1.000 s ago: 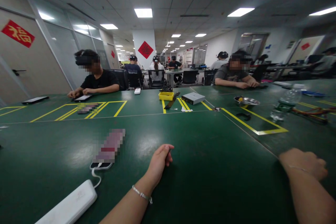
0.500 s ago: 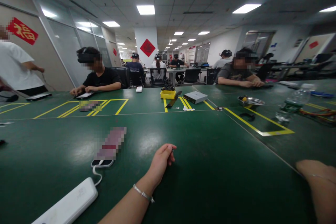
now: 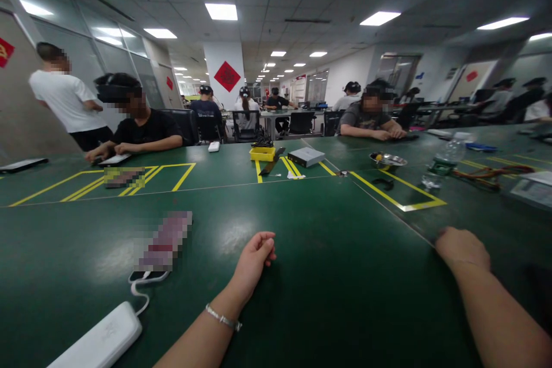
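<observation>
My left hand (image 3: 255, 256) rests over the green table (image 3: 328, 276) near the middle of the view. Its fingers are curled with the thumb pressed against them; whatever may be between them is hidden or too small to name. Farther right, my right hand (image 3: 463, 248) is a closed fist near a seam in the tabletop. Its fingers fold under and away from me, so anything inside cannot be seen. Left of my left hand lies a phone (image 3: 166, 238) with a blurred screen, joined by a short white cable (image 3: 141, 296) to a white power bank (image 3: 99, 333).
Beyond my hands are a yellow bin (image 3: 262, 153), a grey box (image 3: 306, 156), a metal bowl (image 3: 388, 160) and a plastic bottle (image 3: 446, 158). Yellow tape marks the table. Two people sit across from me, and another person (image 3: 69, 92) stands at the left.
My right hand has come farther into view, moving up and left from the lower right. The whole scene has shifted left as the camera turned right. My left hand stays curled.
</observation>
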`<control>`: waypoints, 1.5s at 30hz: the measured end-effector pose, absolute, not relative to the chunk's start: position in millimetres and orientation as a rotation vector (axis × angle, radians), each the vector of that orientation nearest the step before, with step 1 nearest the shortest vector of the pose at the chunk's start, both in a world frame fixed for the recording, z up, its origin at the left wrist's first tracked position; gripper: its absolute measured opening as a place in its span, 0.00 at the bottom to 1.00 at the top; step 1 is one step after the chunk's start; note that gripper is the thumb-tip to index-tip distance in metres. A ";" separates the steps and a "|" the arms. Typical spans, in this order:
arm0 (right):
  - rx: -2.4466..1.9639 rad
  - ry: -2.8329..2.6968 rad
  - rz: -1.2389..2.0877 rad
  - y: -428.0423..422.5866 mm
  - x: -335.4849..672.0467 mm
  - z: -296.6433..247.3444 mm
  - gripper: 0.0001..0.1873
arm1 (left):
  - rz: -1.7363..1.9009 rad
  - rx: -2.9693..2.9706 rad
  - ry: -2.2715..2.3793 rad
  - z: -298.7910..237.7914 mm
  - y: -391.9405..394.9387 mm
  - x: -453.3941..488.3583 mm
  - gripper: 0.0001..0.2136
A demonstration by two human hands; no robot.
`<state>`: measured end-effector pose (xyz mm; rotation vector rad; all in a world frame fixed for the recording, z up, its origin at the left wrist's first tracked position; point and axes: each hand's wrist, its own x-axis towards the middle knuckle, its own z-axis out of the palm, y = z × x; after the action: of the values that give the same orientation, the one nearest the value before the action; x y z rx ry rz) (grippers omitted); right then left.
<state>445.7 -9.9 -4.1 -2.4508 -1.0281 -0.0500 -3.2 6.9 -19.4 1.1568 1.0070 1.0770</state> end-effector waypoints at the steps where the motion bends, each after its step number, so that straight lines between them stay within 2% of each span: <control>1: -2.411 -1.076 0.001 -4.6 435.3 -1.2 0.12 | 1.080 1.161 1.008 -19.3 6.8 -2.4 0.12; 5: -2.169 -1.257 0.247 21.3 367.7 3.5 0.14 | 1.054 1.194 1.008 -17.3 5.7 0.3 0.10; 10: -1.389 -1.252 1.047 31.0 237.9 9.7 0.13 | 1.068 1.214 1.037 -14.7 4.4 2.4 0.10; 14: -1.109 -1.145 1.404 22.3 157.6 12.0 0.14 | 1.120 1.262 1.064 -14.9 4.1 2.8 0.08; 18: -0.984 -0.966 1.500 17.6 130.8 0.7 0.13 | 1.198 1.387 1.133 -13.0 3.5 2.6 0.08; 25: -0.896 -0.848 1.671 15.5 139.4 -9.6 0.16 | 1.224 1.571 1.273 -11.1 3.0 2.1 0.08; 40: -0.815 -0.948 1.668 10.4 136.6 -9.7 0.15 | 1.286 1.844 1.352 -17.7 -0.2 -0.5 0.05; 45: -0.935 -1.012 1.552 11.5 137.2 -9.9 0.15 | 1.276 1.903 1.394 -15.2 -3.1 0.0 0.04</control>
<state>137.2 11.5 -9.9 -0.9347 -1.0116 1.5522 0.0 -3.1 -15.2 1.9032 1.3942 1.2761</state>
